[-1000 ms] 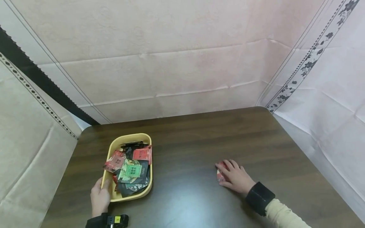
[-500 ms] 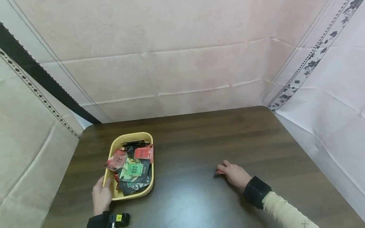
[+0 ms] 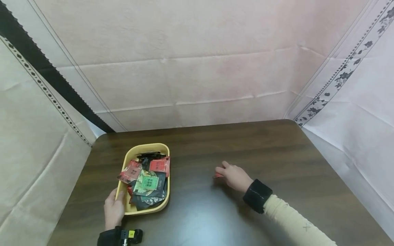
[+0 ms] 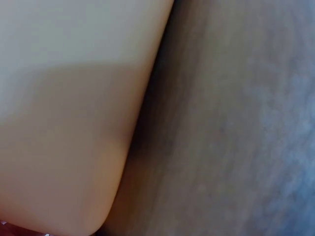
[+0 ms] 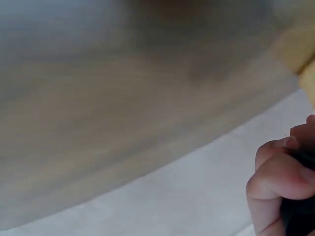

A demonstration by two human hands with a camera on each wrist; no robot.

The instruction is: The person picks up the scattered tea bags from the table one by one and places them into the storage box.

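A yellow plastic basket [image 3: 130,208] full of flat red, green and black packets stands at the left of the table. My left hand [image 3: 114,210] grips its near left side, thumb over the rim. On top of the pile lie a green packet [image 3: 149,183] and a red packet [image 3: 158,166]. To the right of the basket, my right hand [image 3: 235,177] pinches a small red and black packet [image 3: 218,175], mostly hidden by the fingers. In the right wrist view, curled fingers [image 5: 275,182] hold its dark part. The blurred basket wall [image 4: 69,137] fills the left wrist view's left half.
The dark wooden table [image 3: 197,143] has rounded far corners. Pale patterned cloth [image 3: 197,68] hangs behind it and along both sides. Tabletop lies between the basket and my right hand.
My right hand has picked the red packet off the table, its fingers closing round it, and carried it leftward toward the basket. My left hand keeps its hold on the basket.
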